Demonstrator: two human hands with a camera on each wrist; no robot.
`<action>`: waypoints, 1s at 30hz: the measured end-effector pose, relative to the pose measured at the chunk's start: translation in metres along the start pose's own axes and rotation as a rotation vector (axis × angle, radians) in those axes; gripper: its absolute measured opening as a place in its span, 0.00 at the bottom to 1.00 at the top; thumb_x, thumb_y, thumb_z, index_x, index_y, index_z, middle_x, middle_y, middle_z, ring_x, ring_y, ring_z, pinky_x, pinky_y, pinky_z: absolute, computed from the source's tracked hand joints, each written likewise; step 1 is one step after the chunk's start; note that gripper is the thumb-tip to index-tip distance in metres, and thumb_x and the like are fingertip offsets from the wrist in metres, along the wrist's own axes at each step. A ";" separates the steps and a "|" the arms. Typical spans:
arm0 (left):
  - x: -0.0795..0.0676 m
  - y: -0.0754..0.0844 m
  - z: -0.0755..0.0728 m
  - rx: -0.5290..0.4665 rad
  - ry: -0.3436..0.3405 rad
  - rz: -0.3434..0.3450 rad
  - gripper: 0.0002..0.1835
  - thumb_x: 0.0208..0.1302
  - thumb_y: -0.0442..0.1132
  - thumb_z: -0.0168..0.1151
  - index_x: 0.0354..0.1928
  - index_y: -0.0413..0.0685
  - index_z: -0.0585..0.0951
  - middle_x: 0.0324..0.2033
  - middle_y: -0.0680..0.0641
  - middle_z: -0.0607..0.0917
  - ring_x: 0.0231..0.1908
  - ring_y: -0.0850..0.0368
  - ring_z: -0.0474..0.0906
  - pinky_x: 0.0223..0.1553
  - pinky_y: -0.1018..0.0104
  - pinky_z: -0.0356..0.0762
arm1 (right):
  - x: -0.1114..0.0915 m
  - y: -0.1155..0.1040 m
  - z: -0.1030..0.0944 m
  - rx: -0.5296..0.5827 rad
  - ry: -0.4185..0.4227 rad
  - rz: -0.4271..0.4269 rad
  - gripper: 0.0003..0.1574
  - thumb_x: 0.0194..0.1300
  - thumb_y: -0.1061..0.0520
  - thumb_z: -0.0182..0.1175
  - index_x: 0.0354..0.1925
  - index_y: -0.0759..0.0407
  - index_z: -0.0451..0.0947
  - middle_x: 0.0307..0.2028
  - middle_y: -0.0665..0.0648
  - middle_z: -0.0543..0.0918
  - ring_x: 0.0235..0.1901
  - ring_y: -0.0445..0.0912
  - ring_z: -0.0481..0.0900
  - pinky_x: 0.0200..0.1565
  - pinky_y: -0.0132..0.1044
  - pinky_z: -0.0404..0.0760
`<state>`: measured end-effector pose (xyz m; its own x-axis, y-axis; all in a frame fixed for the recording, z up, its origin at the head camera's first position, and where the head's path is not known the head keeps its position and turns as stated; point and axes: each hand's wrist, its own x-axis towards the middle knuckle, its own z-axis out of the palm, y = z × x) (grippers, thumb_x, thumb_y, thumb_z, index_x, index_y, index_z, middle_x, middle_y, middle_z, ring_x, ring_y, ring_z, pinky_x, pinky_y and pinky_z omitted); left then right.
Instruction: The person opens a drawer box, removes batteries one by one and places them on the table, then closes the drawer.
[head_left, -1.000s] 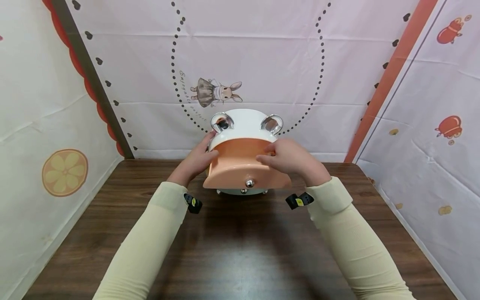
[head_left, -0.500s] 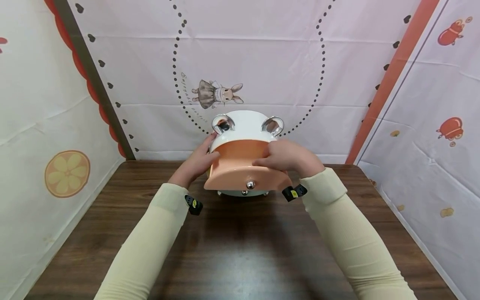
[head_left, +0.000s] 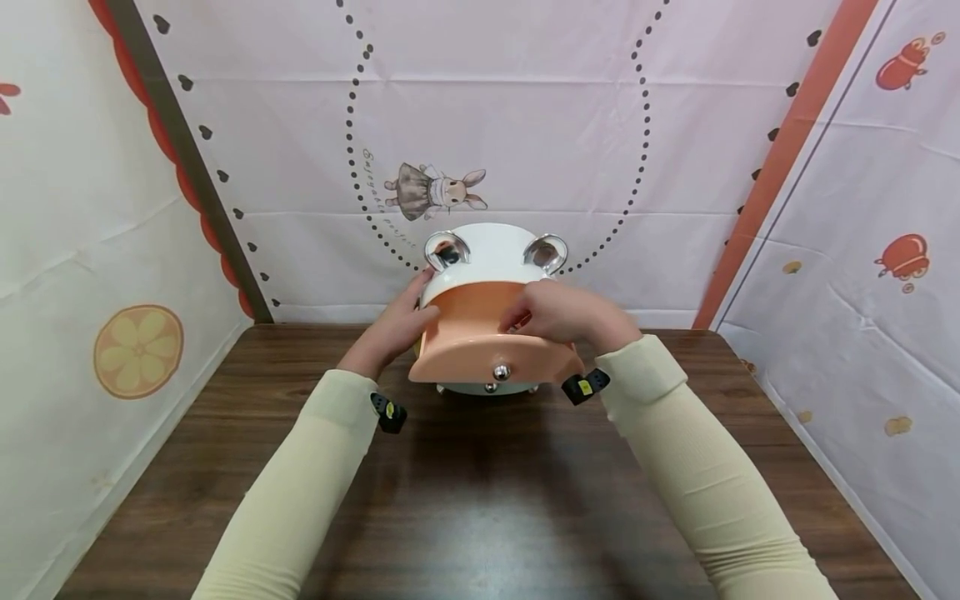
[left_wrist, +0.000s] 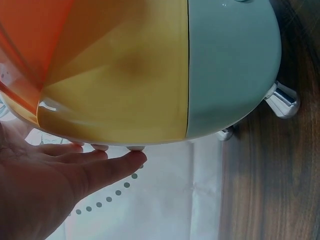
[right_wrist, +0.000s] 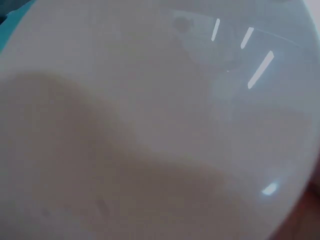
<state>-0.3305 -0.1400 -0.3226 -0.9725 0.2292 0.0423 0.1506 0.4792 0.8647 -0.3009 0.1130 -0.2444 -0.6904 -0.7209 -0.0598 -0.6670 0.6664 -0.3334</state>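
A small rounded drawer cabinet (head_left: 491, 250) with chrome ear-like rings stands at the table's back. Its top orange drawer (head_left: 461, 362) is pulled out, showing a silver knob. The left wrist view shows a yellow section (left_wrist: 120, 75) and a green one (left_wrist: 232, 65) below it. My left hand (head_left: 390, 333) rests along the cabinet's left side, fingers extended against its edge. My right hand (head_left: 573, 315) reaches over the drawer front, its bent fingers down inside; I cannot tell whether they hold anything. A pale glossy curved surface (right_wrist: 165, 100) fills most of the right wrist view.
The cabinet stands on short silver feet (left_wrist: 284, 100) on a dark wooden table (head_left: 480, 492). Right behind it hangs a printed pale cloth (head_left: 510, 125). Similar cloth walls (head_left: 847, 333) rise at both sides. A black camera (head_left: 585, 387) is worn on my right wrist.
My right hand has moved left, further into the orange drawer, and its fingers have bent downward. The left hand keeps its place at the cabinet's side. The view has shifted slightly.
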 end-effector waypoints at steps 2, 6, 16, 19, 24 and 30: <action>0.000 0.000 0.000 0.008 -0.002 0.002 0.40 0.57 0.45 0.48 0.70 0.71 0.43 0.71 0.55 0.44 0.70 0.52 0.43 0.66 0.48 0.48 | 0.001 0.002 0.002 0.029 0.003 0.003 0.09 0.58 0.56 0.59 0.36 0.45 0.83 0.34 0.44 0.84 0.35 0.37 0.79 0.40 0.33 0.76; -0.001 0.000 0.001 0.011 0.004 -0.007 0.40 0.57 0.46 0.48 0.69 0.73 0.43 0.71 0.57 0.44 0.70 0.55 0.41 0.67 0.49 0.48 | 0.002 0.006 0.006 0.046 0.019 0.017 0.06 0.56 0.56 0.61 0.33 0.47 0.83 0.32 0.44 0.84 0.34 0.37 0.80 0.39 0.33 0.78; -0.002 -0.001 0.002 0.016 0.015 0.025 0.40 0.57 0.45 0.48 0.70 0.71 0.43 0.71 0.57 0.44 0.70 0.55 0.40 0.67 0.50 0.46 | 0.003 0.010 0.011 -0.041 0.094 0.073 0.05 0.55 0.57 0.61 0.31 0.47 0.81 0.31 0.45 0.82 0.33 0.39 0.77 0.39 0.34 0.76; -0.002 -0.001 0.002 0.016 0.010 0.023 0.40 0.57 0.45 0.48 0.70 0.71 0.43 0.71 0.56 0.43 0.70 0.55 0.40 0.67 0.49 0.46 | 0.003 0.009 0.011 -0.051 0.087 0.085 0.05 0.56 0.57 0.61 0.31 0.47 0.81 0.31 0.45 0.82 0.33 0.39 0.77 0.39 0.34 0.76; -0.002 -0.001 0.002 0.013 0.007 0.005 0.40 0.57 0.46 0.48 0.69 0.73 0.42 0.71 0.56 0.43 0.70 0.55 0.40 0.67 0.49 0.47 | 0.003 0.010 0.012 -0.042 0.074 0.084 0.06 0.57 0.57 0.60 0.32 0.46 0.82 0.32 0.45 0.82 0.34 0.40 0.76 0.38 0.35 0.75; -0.004 -0.002 0.003 0.011 0.012 0.004 0.40 0.57 0.47 0.48 0.69 0.75 0.43 0.71 0.57 0.43 0.70 0.55 0.40 0.67 0.49 0.46 | 0.001 0.012 0.014 -0.015 0.076 0.053 0.08 0.57 0.58 0.60 0.35 0.46 0.82 0.33 0.45 0.82 0.34 0.40 0.77 0.39 0.35 0.77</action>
<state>-0.3261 -0.1395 -0.3260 -0.9740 0.2206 0.0517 0.1560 0.4876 0.8590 -0.3061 0.1176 -0.2613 -0.7435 -0.6687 -0.0054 -0.6329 0.7063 -0.3172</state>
